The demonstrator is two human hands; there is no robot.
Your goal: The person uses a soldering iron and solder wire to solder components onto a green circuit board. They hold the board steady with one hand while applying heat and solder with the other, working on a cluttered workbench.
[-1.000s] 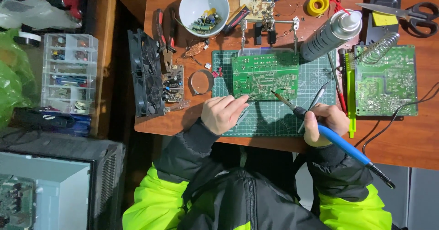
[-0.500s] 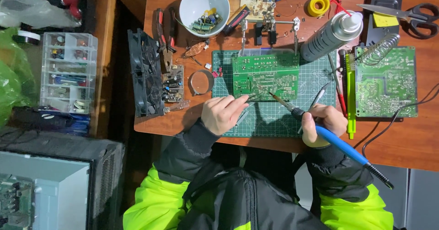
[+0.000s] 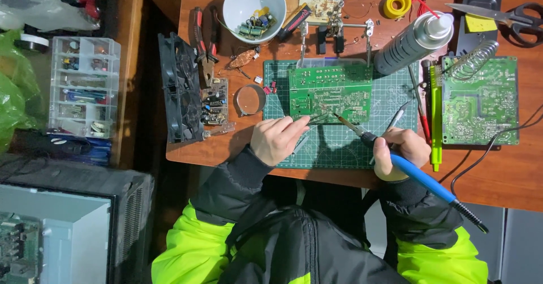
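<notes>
I see the right hand (image 3: pixel 400 151) wrapped around a blue-handled soldering iron (image 3: pixel 418 176), grip clamped on the handle, tip angled up-left and sitting at the lower edge of the green circuit board (image 3: pixel 331 89). The left hand (image 3: pixel 278 139) rests on the green cutting mat (image 3: pixel 339 142) just below the board, fingers pinched together on what looks like thin tweezers (image 3: pixel 314 118) pointing toward the iron tip; too small to tell more. The board lies flat on the mat, mid-bench, under a helping-hands clip stand (image 3: pixel 336 32). A spray can (image 3: pixel 413 42) lies tilted at the mat's upper right. A second green board (image 3: pixel 479 100) sits right of the mat with a coil iron stand (image 3: pixel 475 55) on it. A white bowl (image 3: pixel 253 1) of parts stands at the top of the wooden bench (image 3: pixel 509 171). A black fan (image 3: pixel 180 89) stands at the bench's left edge, with a clear parts organizer (image 3: pixel 83 86) further left.
</notes>
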